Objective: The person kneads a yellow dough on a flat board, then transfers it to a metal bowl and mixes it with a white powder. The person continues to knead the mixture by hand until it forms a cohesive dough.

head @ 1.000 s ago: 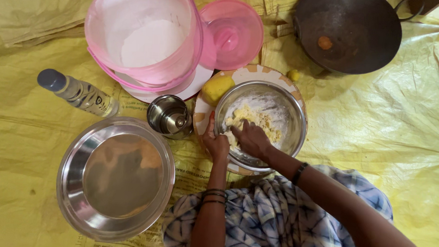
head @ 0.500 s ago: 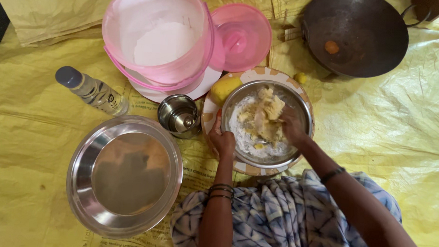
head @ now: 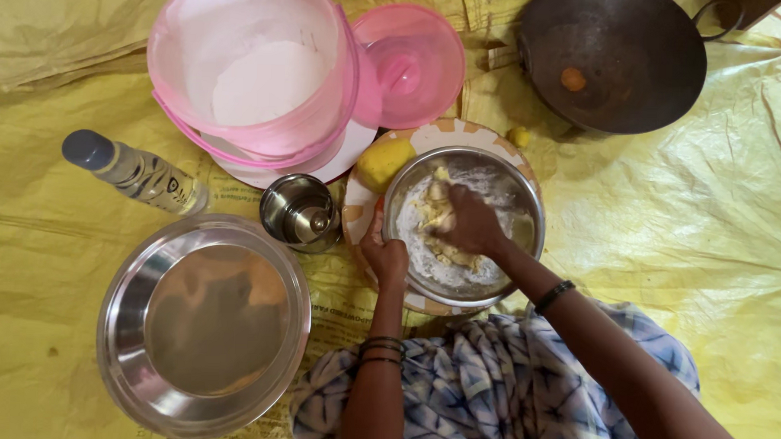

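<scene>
A steel mixing bowl [head: 530,194] holds flour and pale yellow dough lumps [head: 434,214]. It rests on a patterned plate [head: 450,131]. My right hand [head: 468,222] is inside the bowl, fingers closed into the dough. My left hand [head: 385,256] grips the bowl's near left rim, steadying it. Dark bangles circle my left wrist and a dark band sits on my right wrist.
A large steel plate [head: 203,324] lies at the lower left. A small steel cup [head: 302,212], a clear bottle with blue cap [head: 137,173], a pink flour container [head: 256,68], its pink lid [head: 410,66], a yellow lump [head: 384,161] and a dark wok [head: 611,58] sit on the yellow sheet [head: 710,239].
My right hand has moved from the bowl's right side to its middle, pressing into the dough. My left hand stays on the rim. The view has shifted slightly.
</scene>
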